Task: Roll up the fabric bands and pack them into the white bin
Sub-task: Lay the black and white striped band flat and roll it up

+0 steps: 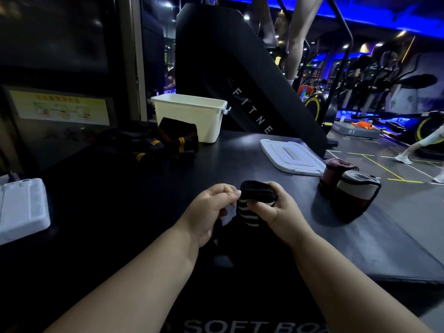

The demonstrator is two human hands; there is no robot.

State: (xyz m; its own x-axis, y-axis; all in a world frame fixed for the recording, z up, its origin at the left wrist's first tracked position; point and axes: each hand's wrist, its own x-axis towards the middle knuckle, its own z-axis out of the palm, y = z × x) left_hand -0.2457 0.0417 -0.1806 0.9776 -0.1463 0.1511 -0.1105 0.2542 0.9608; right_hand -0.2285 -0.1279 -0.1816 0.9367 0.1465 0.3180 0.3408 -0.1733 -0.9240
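Black-and-white striped fabric band (pixel 252 207), mostly rolled, is held just over the dark table (pixel 144 188). The right hand (pixel 278 212) curls around the roll and the left hand (pixel 209 210) pinches its loose end. Unrolled orange-striped bands (pixel 168 143) lie piled just in front of the white bin (pixel 192 116).

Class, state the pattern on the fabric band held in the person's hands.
The fabric band is black with white stripes; the head view shows it.
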